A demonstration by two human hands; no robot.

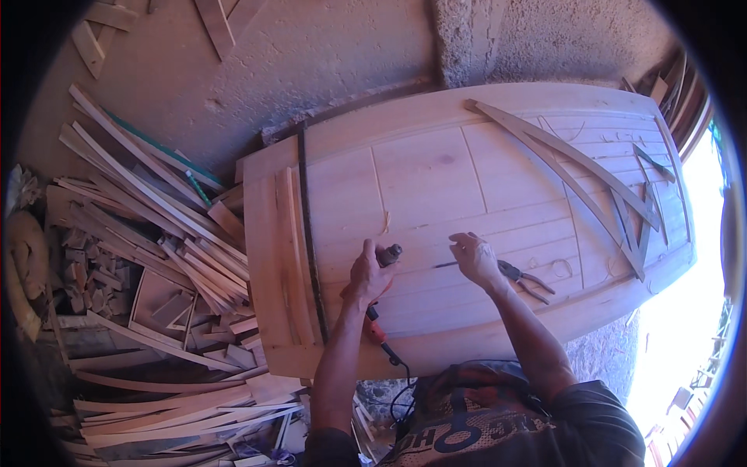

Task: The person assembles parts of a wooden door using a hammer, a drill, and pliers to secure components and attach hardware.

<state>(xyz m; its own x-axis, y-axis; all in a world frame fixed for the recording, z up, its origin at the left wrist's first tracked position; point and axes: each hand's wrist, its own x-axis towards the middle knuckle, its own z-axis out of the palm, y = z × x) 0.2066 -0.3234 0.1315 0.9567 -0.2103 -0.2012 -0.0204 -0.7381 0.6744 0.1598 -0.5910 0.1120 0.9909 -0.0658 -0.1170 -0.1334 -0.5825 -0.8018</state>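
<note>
My left hand [367, 272] is wrapped round a red-and-black corded power drill [376, 328]. Its dark chuck [391, 254] points up past my thumb, and I see no bit in it. My right hand [475, 259] hovers a little to the right, fingers curled and pinched together. Just left of those fingertips shows a thin dark rod [445, 265]; whether I hold it or it lies on the wood, I cannot tell. Beside my right wrist, pliers [527, 282] rest on the large pale wooden panel [428, 167], which spreads beneath both hands.
Wooden frame pieces [560, 167] joined at angles lie on the panel's right part. A dark strip [305, 233] crosses its left end. Piles of wood strips [163, 210] and offcuts [97, 268] crowd the left side. A rough wall [334, 62] stands behind. The drill's black cable [405, 381] hangs near my body.
</note>
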